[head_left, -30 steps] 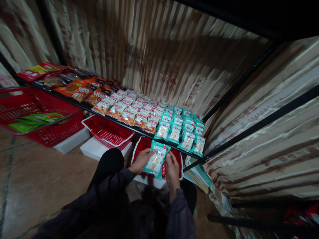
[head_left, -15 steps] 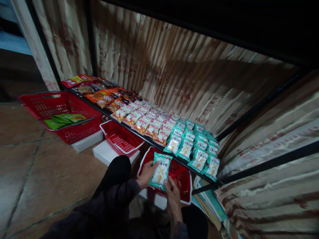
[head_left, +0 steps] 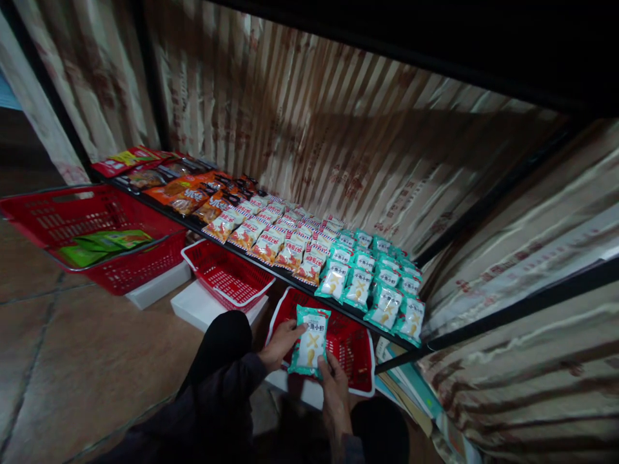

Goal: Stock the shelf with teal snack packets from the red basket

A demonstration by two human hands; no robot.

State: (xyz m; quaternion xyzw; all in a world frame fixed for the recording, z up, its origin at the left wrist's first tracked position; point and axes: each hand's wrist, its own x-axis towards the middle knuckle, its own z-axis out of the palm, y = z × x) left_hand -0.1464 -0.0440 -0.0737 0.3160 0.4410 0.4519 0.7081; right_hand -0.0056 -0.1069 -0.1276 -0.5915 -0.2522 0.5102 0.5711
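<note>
Left hand (head_left: 279,343): holds the green pack (head_left: 310,340) by its side.
Right hand (head_left: 333,386): holds its bottom.
Under it: red basket (head_left: 355,351).

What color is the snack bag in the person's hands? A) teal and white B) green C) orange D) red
A, the snack packet held between the left hand and right hand is teal with a white middle, like the teal packets on the shelf.

A shop: shelf (head_left: 271,270) of snack packets (head_left: 290,241) (red baskets (head_left: 120,274) below).
</note>
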